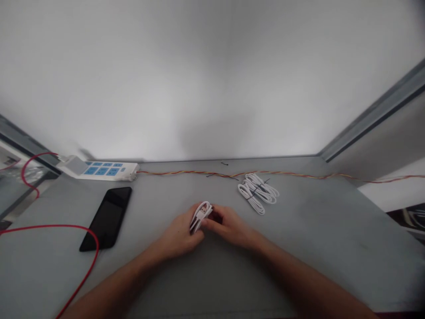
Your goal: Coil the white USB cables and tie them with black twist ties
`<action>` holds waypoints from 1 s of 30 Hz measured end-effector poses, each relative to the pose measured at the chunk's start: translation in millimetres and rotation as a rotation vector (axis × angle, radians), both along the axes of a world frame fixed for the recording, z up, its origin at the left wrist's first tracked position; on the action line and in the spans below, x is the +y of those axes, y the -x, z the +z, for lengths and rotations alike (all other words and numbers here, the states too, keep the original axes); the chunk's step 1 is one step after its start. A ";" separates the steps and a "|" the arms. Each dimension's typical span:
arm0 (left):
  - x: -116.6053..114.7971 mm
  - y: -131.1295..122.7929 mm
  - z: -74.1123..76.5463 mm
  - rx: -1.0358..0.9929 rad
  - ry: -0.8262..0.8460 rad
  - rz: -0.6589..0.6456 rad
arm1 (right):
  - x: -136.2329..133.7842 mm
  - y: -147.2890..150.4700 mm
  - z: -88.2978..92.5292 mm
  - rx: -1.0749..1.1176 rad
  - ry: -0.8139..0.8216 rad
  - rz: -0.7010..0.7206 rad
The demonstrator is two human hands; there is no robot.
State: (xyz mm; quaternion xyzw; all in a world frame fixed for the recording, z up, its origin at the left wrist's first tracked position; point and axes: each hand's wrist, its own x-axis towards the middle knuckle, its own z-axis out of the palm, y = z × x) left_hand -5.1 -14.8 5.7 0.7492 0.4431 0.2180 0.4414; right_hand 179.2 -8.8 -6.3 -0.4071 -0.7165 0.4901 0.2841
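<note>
A white USB cable (201, 214), folded into a small bundle, is held between both hands above the middle of the grey table. Its USB-A plug shows at the top of the bundle. My left hand (182, 232) wraps round the left side of the cable. From the right, my right hand (229, 225) grips the plug end with thumb and fingers; the fingertips behind the cable are hidden. Further back on the right lie white cable bundles (257, 192), bound with dark ties.
A black phone (108, 217) lies at the left, with a red cable (91, 266) crossing its lower part. Behind it sits a white power strip (109, 170) with blue sockets. Twisted red-yellow wire (179, 173) runs along the back, where a dark tie (225, 164) lies. White panels enclose the table (315, 230).
</note>
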 end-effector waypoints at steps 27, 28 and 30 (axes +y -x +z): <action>2.2 -4.2 -18.4 0.397 -0.332 0.006 | 7.3 -3.8 3.4 0.022 -0.022 -0.220; 2.6 -3.3 -17.5 0.375 -0.309 0.012 | 7.3 -4.7 3.5 0.014 -0.021 -0.197; 3.9 -1.1 -14.5 0.304 -0.264 0.032 | 9.6 -8.0 1.7 -0.020 -0.064 -0.190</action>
